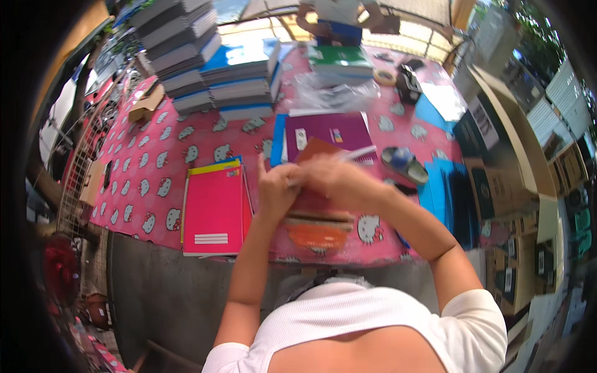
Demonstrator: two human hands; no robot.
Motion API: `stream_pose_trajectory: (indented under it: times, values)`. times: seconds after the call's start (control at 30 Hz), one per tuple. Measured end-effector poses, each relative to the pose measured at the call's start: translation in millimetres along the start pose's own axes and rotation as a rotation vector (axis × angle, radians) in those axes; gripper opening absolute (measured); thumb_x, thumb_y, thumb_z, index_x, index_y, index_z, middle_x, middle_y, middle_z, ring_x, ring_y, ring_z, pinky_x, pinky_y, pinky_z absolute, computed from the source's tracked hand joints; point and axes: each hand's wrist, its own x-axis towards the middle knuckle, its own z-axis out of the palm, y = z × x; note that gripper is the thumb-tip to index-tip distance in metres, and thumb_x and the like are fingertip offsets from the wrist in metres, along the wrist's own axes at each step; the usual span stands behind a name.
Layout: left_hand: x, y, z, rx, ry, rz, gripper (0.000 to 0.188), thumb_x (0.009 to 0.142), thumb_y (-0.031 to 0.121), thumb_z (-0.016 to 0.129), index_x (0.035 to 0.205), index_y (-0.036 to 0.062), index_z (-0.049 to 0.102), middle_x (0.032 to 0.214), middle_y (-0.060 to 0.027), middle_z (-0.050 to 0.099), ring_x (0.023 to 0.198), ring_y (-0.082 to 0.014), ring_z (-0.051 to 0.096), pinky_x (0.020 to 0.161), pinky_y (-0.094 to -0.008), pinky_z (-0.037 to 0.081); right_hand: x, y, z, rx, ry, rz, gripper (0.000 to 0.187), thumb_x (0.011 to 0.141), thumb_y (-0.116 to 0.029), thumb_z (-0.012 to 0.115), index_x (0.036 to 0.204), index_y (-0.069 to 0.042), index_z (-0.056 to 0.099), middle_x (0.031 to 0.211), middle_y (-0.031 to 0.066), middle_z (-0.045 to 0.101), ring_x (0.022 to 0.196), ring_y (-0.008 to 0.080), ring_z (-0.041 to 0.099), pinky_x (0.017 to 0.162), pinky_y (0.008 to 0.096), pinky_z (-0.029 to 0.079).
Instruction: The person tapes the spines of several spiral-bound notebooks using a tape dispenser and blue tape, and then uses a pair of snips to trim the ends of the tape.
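Note:
My left hand (280, 189) is pinched close beside my right hand, one finger raised; a small pale bit shows at its fingertips. My right hand (336, 181) is smeared by motion, so its grip is unclear. A thin white strip (359, 152) sticks out beyond its knuckles. Beneath both hands lies a reddish-brown flat piece (316, 149), partly covered by them. Just past it is a purple spiral notebook (323, 127), on top of a blue-edged one. Nearer me rests an orange rounded object (317, 236) with a brown edge. A pink notebook (212, 205) lies left of my left hand.
Tall stacks of notebooks (239, 84) stand at the far left of the pink patterned table (149, 186). Clear plastic (336, 93), a tape roll (385, 77) and a dark blue sandal-like object (404, 164) lie beyond and right. Cardboard boxes (497, 180) line the right. Another person (339, 18) stands opposite.

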Motion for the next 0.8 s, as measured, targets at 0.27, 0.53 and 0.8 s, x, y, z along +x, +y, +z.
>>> stream_pose_trajectory:
  times: [0.27, 0.53, 0.8]
  values:
    - [13.0, 75.3, -64.7, -0.667, 0.123, -0.312, 0.015, 0.077, 0.004, 0.076, 0.089, -0.0018, 0.069, 0.077, -0.0033, 0.067, 0.07, -0.0104, 0.062, 0.064, -0.0268, 0.05, -163.3, 39.6, 17.9, 0.069, 0.592, 0.598, 0.072, 0.07, -0.007, 0.078, 0.132, -0.002, 0.042, 0.132, 0.0191, 0.047, 0.125, 0.0319, 0.044, 0.103, 0.0426, 0.036]
    - [-0.8, 45.6, -72.1, -0.785, -0.147, -0.08, 0.019, 0.077, 0.007, 0.078, 0.091, -0.0017, 0.067, 0.078, -0.0044, 0.066, 0.071, -0.0112, 0.062, 0.067, -0.0301, 0.053, -176.2, -6.5, 66.1, 0.312, 0.608, 0.533, 0.028, 0.076, 0.017, 0.057, 0.099, 0.002, 0.06, 0.088, 0.0132, 0.066, 0.083, 0.0247, 0.066, 0.072, 0.0335, 0.053]
    - [-6.4, 97.1, -51.3, -0.015, 0.16, -0.016, 0.086, 0.072, 0.023, 0.08, 0.142, 0.0051, 0.033, 0.147, -0.015, 0.032, 0.132, -0.0288, 0.037, 0.112, -0.0532, 0.016, -193.5, 10.7, 138.3, 0.304, 0.595, 0.647, 0.036, 0.075, 0.011, 0.057, 0.108, -0.001, 0.06, 0.103, 0.0213, 0.061, 0.098, 0.0344, 0.061, 0.082, 0.0397, 0.05]
